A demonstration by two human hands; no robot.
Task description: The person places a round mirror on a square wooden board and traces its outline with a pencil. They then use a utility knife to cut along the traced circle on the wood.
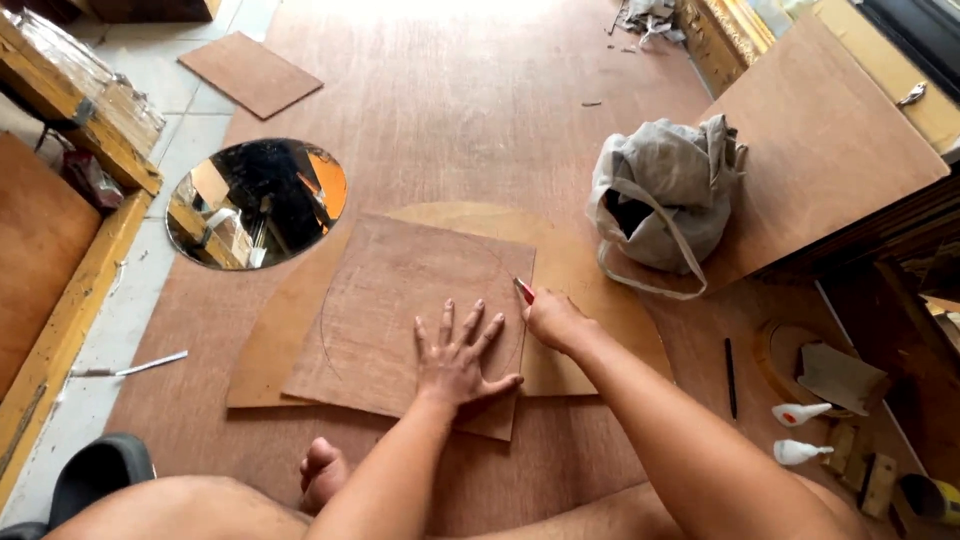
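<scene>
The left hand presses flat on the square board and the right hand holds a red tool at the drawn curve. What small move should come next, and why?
Probably the right hand should draw the red tool a little further along the drawn curve. Its tip sits at the edge of the square board, and the left hand lies spread flat, pinning the board.

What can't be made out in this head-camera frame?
- Red-handled tool: the right hand hides most of it; its kind is unclear.
- Square plywood sheet: the left hand covers part of its faint curved line.
- Grey cloth bag: contents lost in shadow.
- Round mirror: reflection too small to read.
</scene>
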